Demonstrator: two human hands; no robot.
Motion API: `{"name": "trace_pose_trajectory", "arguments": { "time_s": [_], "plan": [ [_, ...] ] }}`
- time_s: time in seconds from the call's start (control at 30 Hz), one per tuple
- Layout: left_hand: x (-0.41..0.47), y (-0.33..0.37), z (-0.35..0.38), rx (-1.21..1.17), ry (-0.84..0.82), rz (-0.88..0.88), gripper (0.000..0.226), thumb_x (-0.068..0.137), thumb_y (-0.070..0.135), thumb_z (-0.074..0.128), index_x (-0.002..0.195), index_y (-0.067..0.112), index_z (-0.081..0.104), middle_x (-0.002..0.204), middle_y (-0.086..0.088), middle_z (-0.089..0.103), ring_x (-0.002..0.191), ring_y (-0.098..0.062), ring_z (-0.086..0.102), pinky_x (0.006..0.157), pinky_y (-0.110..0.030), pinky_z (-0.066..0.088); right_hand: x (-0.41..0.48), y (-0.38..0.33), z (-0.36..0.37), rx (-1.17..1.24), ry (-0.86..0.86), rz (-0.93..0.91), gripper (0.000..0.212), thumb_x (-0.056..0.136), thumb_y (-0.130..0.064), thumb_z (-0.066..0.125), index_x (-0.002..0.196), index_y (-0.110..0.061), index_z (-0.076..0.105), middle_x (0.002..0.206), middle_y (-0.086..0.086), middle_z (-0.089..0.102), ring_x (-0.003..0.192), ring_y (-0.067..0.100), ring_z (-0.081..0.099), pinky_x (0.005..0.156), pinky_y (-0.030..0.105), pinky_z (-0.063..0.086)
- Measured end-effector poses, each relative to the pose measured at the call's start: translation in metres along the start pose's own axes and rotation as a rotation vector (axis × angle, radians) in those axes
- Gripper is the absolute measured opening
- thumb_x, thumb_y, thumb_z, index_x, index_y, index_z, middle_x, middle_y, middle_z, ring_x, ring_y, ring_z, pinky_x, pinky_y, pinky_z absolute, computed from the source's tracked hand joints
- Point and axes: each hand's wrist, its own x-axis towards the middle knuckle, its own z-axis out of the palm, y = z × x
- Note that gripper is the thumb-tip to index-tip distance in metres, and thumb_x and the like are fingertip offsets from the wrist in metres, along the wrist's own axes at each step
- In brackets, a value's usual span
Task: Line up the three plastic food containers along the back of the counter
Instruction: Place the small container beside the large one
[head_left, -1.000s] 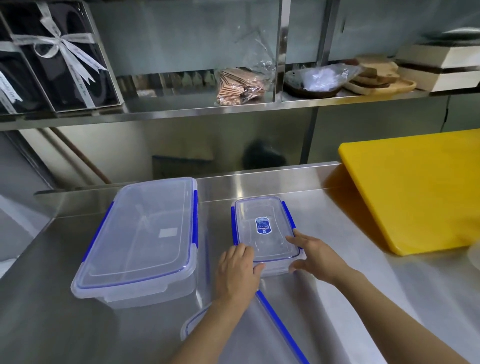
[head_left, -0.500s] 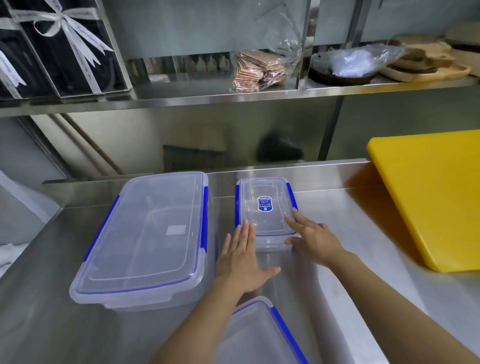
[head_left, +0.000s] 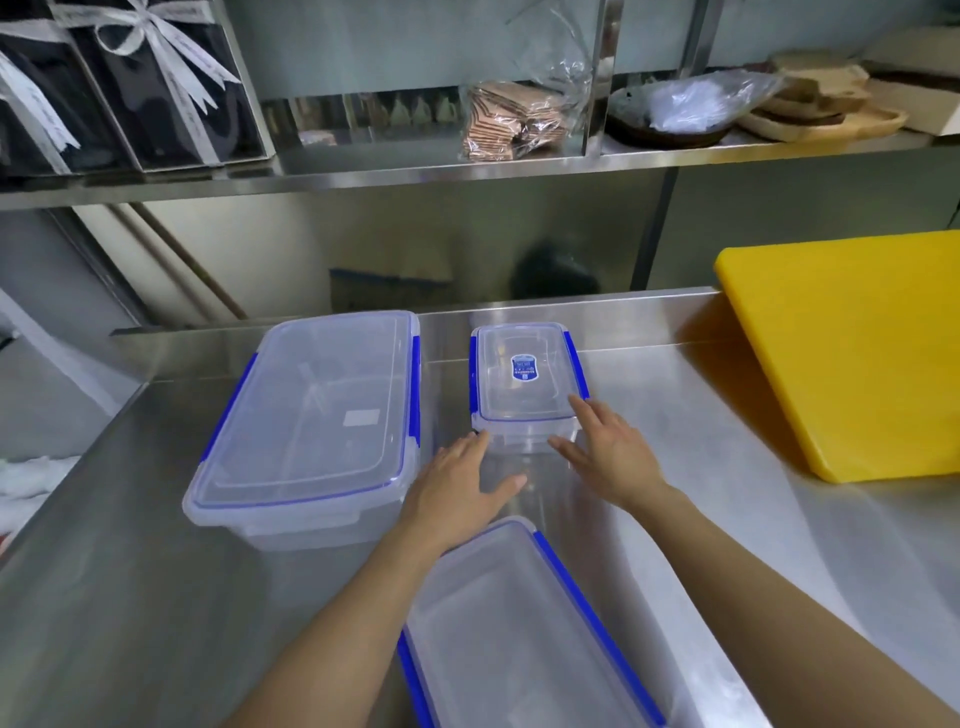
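The steel counter (head_left: 156, 597) is carrying three clear, blue-clipped containers. The large container (head_left: 306, 421) is sitting at the back left, well left of both hands. The medium container (head_left: 514, 639) is lying nearest the viewer, partly under the left forearm. The small container (head_left: 524, 384) is standing at the back, just right of the large one and directly ahead of the hands. The left hand (head_left: 457, 491) is lying flat and open, fingertips at the small container's near left corner, gripping nothing. The right hand (head_left: 608, 452) is also spreading open, fingers resting against its near right corner. A yellow cutting board (head_left: 852, 353) is leaning at far right.
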Motion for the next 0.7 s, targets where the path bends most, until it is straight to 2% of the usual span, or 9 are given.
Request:
{"name": "trace_pose_trajectory", "arguments": {
  "time_s": [0.13,0.27,0.33,0.4,0.47,0.53,0.6,0.7],
  "plan": [
    [-0.037,-0.003,-0.005,-0.005,0.050,0.046,0.070,0.084,0.059,0.048,0.142,0.024,0.031,0.150,0.002,0.037,0.134,-0.018,0.037,0.106,-0.035,0.034,-0.031,-0.012,-0.007,0.213,0.000,0.005,0.052,0.087,-0.042,0.053,0.131,-0.016,0.043,0.142,0.010,0.039,0.124,0.028,0.044,0.098,0.040,0.041],
    [-0.070,-0.010,-0.011,-0.101,0.059,-0.006,0.070,0.084,0.056,0.051,0.141,0.021,0.033,0.150,0.000,0.036,0.135,-0.018,0.035,0.106,-0.033,0.032,-0.061,-0.019,-0.011,0.353,-0.193,0.106,0.058,0.083,-0.047,0.057,0.131,-0.016,0.045,0.137,0.008,0.047,0.116,0.025,0.052,0.095,0.037,0.045],
    [-0.086,-0.017,-0.012,-0.089,0.025,-0.087,0.074,0.084,0.055,0.051,0.144,0.018,0.026,0.152,-0.004,0.031,0.138,-0.022,0.031,0.109,-0.035,0.029,-0.078,-0.022,-0.012,0.408,-0.288,0.128,0.063,0.080,-0.049,0.060,0.133,-0.017,0.043,0.139,0.007,0.048,0.120,0.025,0.050,0.097,0.036,0.042],
    [-0.099,-0.022,-0.012,-0.112,-0.067,-0.233,0.086,0.083,0.055,0.053,0.147,0.014,0.012,0.154,-0.011,0.023,0.140,-0.027,0.027,0.112,-0.039,0.028,-0.092,-0.023,-0.011,0.426,-0.370,0.134,0.069,0.077,-0.049,0.063,0.135,-0.020,0.039,0.141,0.006,0.045,0.124,0.024,0.047,0.100,0.038,0.043],
    [-0.112,-0.025,-0.013,-0.233,-0.157,-0.376,0.099,0.080,0.057,0.058,0.146,0.008,0.004,0.154,-0.014,0.017,0.139,-0.029,0.028,0.110,-0.037,0.030,-0.103,-0.024,-0.010,0.443,-0.442,0.146,0.072,0.075,-0.049,0.065,0.137,-0.025,0.036,0.142,0.004,0.041,0.120,0.024,0.048,0.091,0.037,0.050],
    [-0.125,-0.025,-0.013,-0.299,-0.188,-0.435,0.099,0.077,0.055,0.062,0.144,0.003,0.011,0.150,-0.015,0.022,0.134,-0.029,0.036,0.108,-0.037,0.034,-0.112,-0.026,-0.007,0.450,-0.484,0.143,0.072,0.075,-0.048,0.065,0.137,-0.030,0.034,0.138,0.004,0.042,0.109,0.022,0.053,0.077,0.032,0.055],
    [-0.138,-0.023,-0.011,-0.281,-0.162,-0.428,0.081,0.080,0.049,0.063,0.132,-0.001,0.024,0.139,-0.015,0.034,0.124,-0.030,0.047,0.103,-0.040,0.041,-0.122,-0.028,-0.003,0.424,-0.494,0.103,0.070,0.076,-0.048,0.065,0.136,-0.033,0.033,0.129,0.002,0.049,0.099,0.015,0.057,0.075,0.029,0.055],
    [-0.152,-0.014,-0.003,-0.255,-0.115,-0.394,0.064,0.083,0.039,0.062,0.120,-0.001,0.029,0.126,-0.016,0.045,0.114,-0.032,0.054,0.097,-0.042,0.046,-0.138,-0.026,-0.001,0.451,-0.432,0.079,0.069,0.074,-0.050,0.066,0.134,-0.037,0.035,0.112,-0.008,0.053,0.083,0.007,0.059,0.060,0.016,0.051]
  ]
}}
